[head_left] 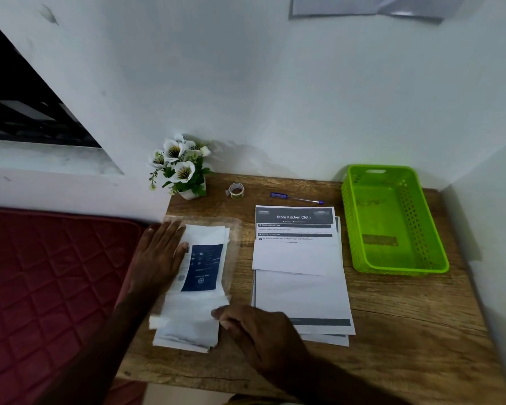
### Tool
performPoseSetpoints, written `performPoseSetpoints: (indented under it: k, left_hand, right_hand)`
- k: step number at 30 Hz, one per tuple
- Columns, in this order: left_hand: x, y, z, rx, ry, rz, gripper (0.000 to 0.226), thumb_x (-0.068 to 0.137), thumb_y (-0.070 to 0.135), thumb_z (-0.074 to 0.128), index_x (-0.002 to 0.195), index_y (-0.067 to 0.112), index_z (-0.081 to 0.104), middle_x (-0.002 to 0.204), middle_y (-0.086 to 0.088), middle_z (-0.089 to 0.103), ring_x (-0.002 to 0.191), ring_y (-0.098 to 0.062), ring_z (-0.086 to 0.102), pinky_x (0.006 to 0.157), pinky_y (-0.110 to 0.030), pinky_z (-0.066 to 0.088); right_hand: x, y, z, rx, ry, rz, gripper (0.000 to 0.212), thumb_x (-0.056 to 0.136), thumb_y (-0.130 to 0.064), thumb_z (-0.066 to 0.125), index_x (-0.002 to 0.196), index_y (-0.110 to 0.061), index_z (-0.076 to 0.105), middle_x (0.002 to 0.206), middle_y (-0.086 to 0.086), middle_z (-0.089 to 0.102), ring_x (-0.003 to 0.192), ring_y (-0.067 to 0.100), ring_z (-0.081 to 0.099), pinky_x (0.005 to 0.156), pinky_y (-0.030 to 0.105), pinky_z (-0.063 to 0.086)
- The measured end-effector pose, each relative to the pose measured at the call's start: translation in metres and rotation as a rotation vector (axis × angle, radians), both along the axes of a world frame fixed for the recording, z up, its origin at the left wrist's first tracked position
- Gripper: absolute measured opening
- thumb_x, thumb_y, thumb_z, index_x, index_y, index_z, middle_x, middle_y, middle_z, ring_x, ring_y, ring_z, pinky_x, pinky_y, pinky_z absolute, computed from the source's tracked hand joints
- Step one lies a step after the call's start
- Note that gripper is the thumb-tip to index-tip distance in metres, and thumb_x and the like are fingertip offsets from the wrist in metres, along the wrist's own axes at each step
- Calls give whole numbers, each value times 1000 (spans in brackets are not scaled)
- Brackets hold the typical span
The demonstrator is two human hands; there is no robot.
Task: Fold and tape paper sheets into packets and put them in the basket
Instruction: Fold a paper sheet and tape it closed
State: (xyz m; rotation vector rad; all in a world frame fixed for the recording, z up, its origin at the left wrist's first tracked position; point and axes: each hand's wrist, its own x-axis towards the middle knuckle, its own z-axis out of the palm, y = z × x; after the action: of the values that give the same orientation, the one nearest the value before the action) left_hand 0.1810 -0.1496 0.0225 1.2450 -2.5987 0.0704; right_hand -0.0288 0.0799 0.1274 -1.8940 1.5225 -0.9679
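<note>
Nearest to us, our right hand (254, 331) reaches in from the lower right, its knuckles bent and its fingertips (221, 317) touching the right edge of the folded paper sheet (193, 290); whether that grip pinches the edge or only presses on it we cannot tell. The sheet lies on the left part of the wooden bench (392, 331), folded lengthwise into a long narrow strip with several white layers showing at its near end and a dark blue printed panel on top toward the far end. Its left side comes close to the bench's left edge, beyond which lies a red quilted mattress (41, 273). Our left hand (158, 255) lies flat on the sheet's far left part, fingers straight and spread, pressing down.

Just beside the sheet on the right sits a stack of printed paper sheets (298, 276), the top one headed "Store Kitchen Cloth" and folded over. Bare wood shows in front of the stack and along the near edge. Farther right, the green perforated plastic basket (360, 229) stands near the back right corner. At the back, near the wall, are a blue pen (295, 197), a roll of tape (236, 190), and a small pot of white artificial flowers (181, 168).
</note>
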Motion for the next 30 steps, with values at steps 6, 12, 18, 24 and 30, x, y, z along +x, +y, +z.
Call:
performPoseSetpoints:
  k: [6, 12, 18, 24, 30]
  left_hand:
    - [-3, 2, -2, -23, 41, -7, 52, 107, 36, 35, 145, 6, 54, 153, -13, 50, 145, -30, 43, 121, -53, 29]
    - [-2, 5, -4, 15, 28, 4, 52, 107, 37, 35, 147, 8, 51, 155, -11, 48, 147, -29, 40, 121, -55, 27]
    - [-1, 4, -2, -23, 39, -10, 51, 107, 36, 37, 145, 7, 54, 153, -11, 51, 145, -29, 43, 121, -53, 29]
    - [-1, 2, 0, -35, 51, -26, 52, 107, 38, 35, 145, 8, 54, 154, -10, 49, 146, -28, 42, 121, -52, 27]
    - [-4, -8, -7, -181, 104, -59, 43, 106, 31, 43, 138, 8, 61, 147, -10, 57, 137, -29, 54, 111, -53, 39]
  right_hand:
    - [15, 1, 6, 316, 40, 165, 72, 101, -60, 10, 138, -17, 55, 130, 9, 67, 115, 30, 66, 101, 44, 51]
    - [31, 4, -1, 90, 129, 117, 33, 109, -44, 35, 122, -27, 60, 107, -4, 75, 93, 12, 71, 79, 28, 61]
    - [25, -1, 26, 248, -35, 144, 52, 102, -64, 17, 130, -33, 48, 124, -2, 68, 108, 17, 65, 95, 31, 54]
    - [4, 0, 57, 211, -185, 49, 28, 104, -57, 30, 118, -39, 47, 106, -12, 64, 85, -5, 62, 73, 2, 41]
    - [-15, -1, 97, 105, -507, -149, 6, 103, -38, 52, 104, -43, 55, 98, -14, 70, 89, 10, 72, 72, 22, 59]
